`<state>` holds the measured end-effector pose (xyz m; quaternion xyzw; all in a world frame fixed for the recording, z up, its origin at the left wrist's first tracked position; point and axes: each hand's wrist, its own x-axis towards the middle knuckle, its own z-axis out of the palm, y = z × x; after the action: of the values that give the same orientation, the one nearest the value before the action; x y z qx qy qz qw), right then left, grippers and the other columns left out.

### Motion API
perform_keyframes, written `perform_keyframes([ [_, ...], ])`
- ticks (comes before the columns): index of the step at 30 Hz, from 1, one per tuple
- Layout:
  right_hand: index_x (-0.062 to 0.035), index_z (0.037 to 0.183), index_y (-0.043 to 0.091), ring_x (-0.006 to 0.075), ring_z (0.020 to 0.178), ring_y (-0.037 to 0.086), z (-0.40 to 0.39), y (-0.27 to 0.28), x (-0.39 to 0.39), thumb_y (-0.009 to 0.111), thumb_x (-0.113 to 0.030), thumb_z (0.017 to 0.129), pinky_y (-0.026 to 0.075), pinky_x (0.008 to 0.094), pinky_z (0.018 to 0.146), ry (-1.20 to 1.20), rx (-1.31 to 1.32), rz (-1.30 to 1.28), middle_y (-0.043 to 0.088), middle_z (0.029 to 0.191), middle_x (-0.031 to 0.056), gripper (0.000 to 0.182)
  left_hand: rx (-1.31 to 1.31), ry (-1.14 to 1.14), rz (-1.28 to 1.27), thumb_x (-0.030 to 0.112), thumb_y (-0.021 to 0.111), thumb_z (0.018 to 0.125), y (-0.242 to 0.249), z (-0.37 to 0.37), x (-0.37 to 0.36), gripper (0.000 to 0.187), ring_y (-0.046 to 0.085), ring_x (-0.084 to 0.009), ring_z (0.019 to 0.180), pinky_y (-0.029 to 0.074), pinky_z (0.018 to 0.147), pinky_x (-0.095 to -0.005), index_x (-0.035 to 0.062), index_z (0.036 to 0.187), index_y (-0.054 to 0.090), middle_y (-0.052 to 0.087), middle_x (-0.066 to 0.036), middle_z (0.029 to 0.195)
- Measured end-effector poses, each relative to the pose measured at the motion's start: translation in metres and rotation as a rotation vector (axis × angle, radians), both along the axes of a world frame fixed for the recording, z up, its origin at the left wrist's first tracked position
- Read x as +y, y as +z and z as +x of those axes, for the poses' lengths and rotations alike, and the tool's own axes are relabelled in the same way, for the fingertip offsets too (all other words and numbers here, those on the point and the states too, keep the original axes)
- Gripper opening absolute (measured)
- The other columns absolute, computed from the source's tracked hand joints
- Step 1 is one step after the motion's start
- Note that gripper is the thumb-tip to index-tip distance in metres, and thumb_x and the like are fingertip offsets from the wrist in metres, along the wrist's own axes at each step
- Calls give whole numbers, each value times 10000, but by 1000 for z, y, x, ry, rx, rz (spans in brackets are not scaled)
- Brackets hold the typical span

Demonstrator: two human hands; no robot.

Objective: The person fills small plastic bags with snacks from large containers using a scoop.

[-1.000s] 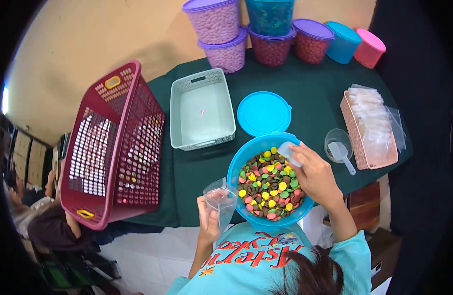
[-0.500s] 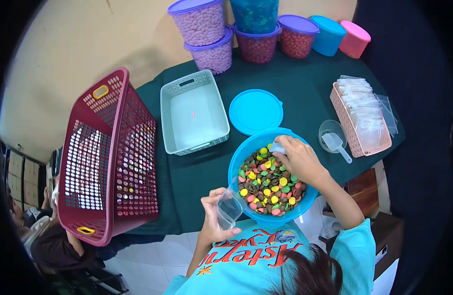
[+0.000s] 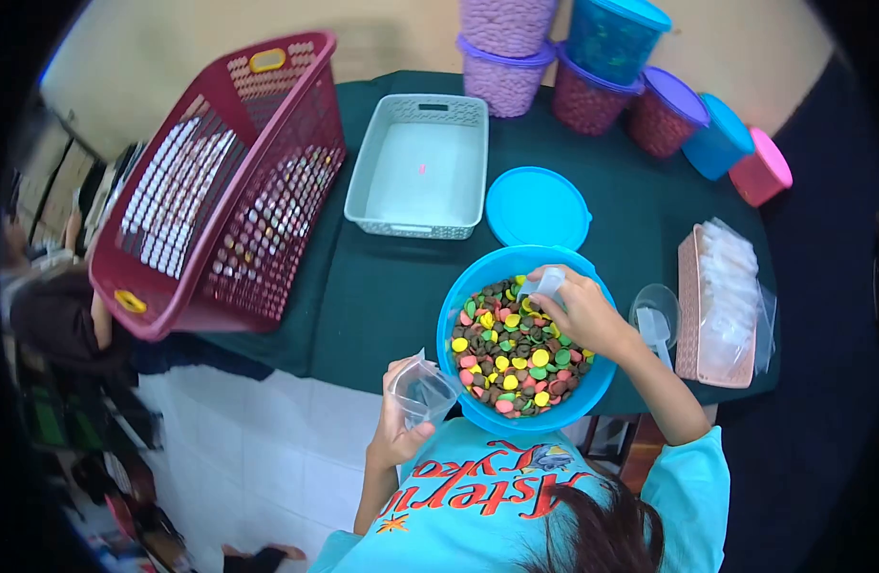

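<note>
- Counter (image 3: 382, 296) under dark green cloth, carries most of the kit
- Tall maroon perforated plastic basket (image 3: 237, 313) at its left end
- Shallow pale grey-green plastic tray (image 3: 415, 181) just right of that basket
- Round bright blue plastic tub (image 3: 525, 260) at front edge of counter, close to the wearer's shirt, between the two hands
- Narrow pink perforated plastic basket (image 3: 689, 306) at right, filled with clear plastic packets (image 3: 728, 277)
- Flat round blue plastic lid (image 3: 538, 207) just behind the tub
- Left hand (image 3: 398, 420): thumb and fingers pinching the clear plastic bag, beside the tub's left rim
- Right hand (image 3: 584, 310): fingers closed on the small translucent scoop, over the tub's upper right part
- Clear plastic bag (image 3: 425, 392): mouth open, tilted toward tub
- Round clear plastic cup (image 3: 654, 304) beside pink basket, second pale scoop (image 3: 654, 329) leaning in it
- Small translucent scoop (image 3: 546, 282): partly hidden by fingers, load can't be read
- Small brown, yellow, green and pink rounded pieces (image 3: 516, 353) across the tub
</note>
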<state>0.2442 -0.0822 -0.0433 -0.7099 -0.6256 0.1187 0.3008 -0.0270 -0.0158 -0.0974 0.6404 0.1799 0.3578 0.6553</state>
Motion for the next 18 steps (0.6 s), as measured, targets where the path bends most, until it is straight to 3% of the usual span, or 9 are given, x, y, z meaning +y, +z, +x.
perform_keyframes([
  [4, 25, 945, 551, 342, 826, 569, 4, 15, 6, 553, -164, 808, 455, 399, 742, 73, 38, -141, 569, 933, 193, 234, 75, 80, 39, 466, 649, 623, 4, -10, -22, 900, 401, -275, 1091, 318, 924, -387, -19, 1278, 266, 368, -177, 1149],
  [10, 27, 922, 569, 331, 790, 578, 13, 18, 12, 548, -141, 805, 449, 387, 714, 128, 135, -151, 595, 861, 188, 205, 151, 119, 148, 374, 750, 526, 10, -17, -36, 957, 411, -297, 1113, 329, 927, -387, -21, 1273, 301, 364, -183, 1174],
  [12, 33, 915, 572, 325, 779, 581, 11, 14, 11, 548, -138, 804, 451, 385, 701, 131, 88, -129, 595, 848, 189, 206, 138, 109, 162, 321, 790, 482, 11, -16, -34, 978, 412, -295, 1116, 334, 927, -387, -16, 1267, 314, 383, -181, 1172],
  [18, 37, 910, 575, 321, 726, 587, 10, 11, 8, 540, -150, 807, 457, 378, 666, 105, 166, -151, 598, 819, 184, 216, 148, -16, 211, 331, 808, 456, 15, -10, -18, 970, 428, -296, 1096, 340, 920, -381, -9, 1244, 357, 415, -179, 1176],
])
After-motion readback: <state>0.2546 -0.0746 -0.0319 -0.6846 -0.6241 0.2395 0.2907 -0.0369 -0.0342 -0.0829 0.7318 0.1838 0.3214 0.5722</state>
